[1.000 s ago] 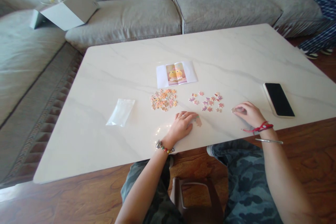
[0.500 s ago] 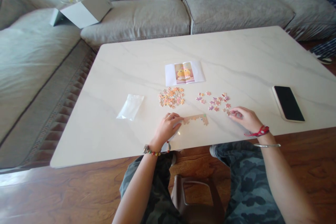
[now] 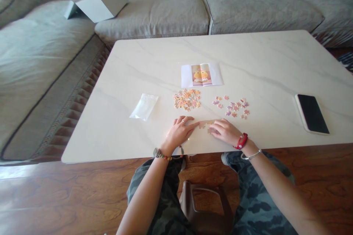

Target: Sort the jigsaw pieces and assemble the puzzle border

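Note:
A joined strip of jigsaw puzzle pieces (image 3: pixel 202 126) lies near the table's front edge. My left hand (image 3: pixel 179 131) rests on the table, fingers stretched, with the index fingertip at the strip's left end. Over the strip's right end is my right hand (image 3: pixel 226 132), which covers part of it. Its fingers are closed on a puzzle piece (image 3: pixel 210 131) at the strip's lower right; whether that piece touches the strip I cannot tell. Beyond my hands lie a dense pile of puzzle pieces (image 3: pixel 186 100) and a looser group of pinkish pieces (image 3: pixel 234 106).
A printed picture sheet (image 3: pixel 215 75) with two yellow figures lies behind the pieces. To the left is a clear plastic bag (image 3: pixel 144 107), and a phone (image 3: pixel 312 114) lies far right. A grey sofa (image 3: pixel 168 11) stands behind the white table (image 3: pixel 110 117).
My right hand has moved left from the loose pinkish pieces to the right end of the strip. My left hand stays at the strip's left end. The whole view has shifted slightly.

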### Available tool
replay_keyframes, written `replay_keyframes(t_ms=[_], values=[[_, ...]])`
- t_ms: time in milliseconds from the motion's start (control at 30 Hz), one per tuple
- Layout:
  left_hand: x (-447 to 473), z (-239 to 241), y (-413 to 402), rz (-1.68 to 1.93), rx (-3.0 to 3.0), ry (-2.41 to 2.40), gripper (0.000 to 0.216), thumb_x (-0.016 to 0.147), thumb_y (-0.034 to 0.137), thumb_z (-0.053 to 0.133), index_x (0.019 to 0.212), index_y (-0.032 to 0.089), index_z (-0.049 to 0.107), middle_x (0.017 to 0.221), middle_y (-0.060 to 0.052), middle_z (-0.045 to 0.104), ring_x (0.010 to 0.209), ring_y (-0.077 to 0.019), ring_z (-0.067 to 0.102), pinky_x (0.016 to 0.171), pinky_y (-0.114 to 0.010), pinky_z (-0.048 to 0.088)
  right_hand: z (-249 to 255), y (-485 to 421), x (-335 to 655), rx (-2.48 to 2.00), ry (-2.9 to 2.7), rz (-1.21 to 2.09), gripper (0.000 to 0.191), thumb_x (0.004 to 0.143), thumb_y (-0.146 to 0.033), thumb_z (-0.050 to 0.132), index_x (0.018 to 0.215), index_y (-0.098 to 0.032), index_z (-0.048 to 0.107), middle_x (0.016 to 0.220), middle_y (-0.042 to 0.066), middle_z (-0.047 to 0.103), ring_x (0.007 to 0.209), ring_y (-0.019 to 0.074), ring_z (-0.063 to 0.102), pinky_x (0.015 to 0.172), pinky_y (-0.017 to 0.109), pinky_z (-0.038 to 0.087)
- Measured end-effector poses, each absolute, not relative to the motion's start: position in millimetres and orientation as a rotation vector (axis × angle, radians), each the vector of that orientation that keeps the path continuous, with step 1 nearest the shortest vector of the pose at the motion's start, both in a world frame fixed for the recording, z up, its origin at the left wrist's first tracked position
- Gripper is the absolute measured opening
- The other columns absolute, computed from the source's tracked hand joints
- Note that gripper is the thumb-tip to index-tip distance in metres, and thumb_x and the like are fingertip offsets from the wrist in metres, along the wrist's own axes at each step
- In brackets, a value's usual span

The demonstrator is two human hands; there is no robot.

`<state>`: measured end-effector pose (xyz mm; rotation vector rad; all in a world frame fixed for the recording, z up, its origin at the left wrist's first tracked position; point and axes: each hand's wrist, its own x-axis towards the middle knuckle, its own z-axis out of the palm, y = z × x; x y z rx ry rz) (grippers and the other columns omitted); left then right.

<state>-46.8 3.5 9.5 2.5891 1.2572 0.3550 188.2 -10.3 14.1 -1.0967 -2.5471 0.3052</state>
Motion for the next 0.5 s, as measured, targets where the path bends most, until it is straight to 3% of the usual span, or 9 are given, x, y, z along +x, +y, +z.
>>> replay_keyframes(t_ms=[200, 500], values=[[-50, 4, -2, 0.31, 2.626, 1.356, 0.035, 0.087, 0.034, 0.04, 0.121, 0.043, 0.044, 0.134, -0.001, 0.037, 0.118, -0.0281, 0.032, 0.092, -0.048, 0.031, 11, -7, 171, -1.035, -2.588, 0.244, 0.009, 0.079, -0.018, 0.051, 0.086, -0.016, 0.058, 0.075, 0.005, 0.06, 0.072, 0.0161, 0.054, 0.071, 0.031, 0.039], [-52, 2, -2, 0.313, 2.668, 1.319, 0.037, 0.088, 0.035, 0.038, 0.125, 0.041, 0.04, 0.136, 0.001, 0.037, 0.125, -0.0269, 0.028, 0.099, -0.047, 0.027, 8, -5, 164, -1.026, -2.61, 0.216, 0.011, 0.081, -0.017, 0.05, 0.085, -0.015, 0.06, 0.081, 0.006, 0.062, 0.075, 0.015, 0.055, 0.071, 0.03, 0.036]])
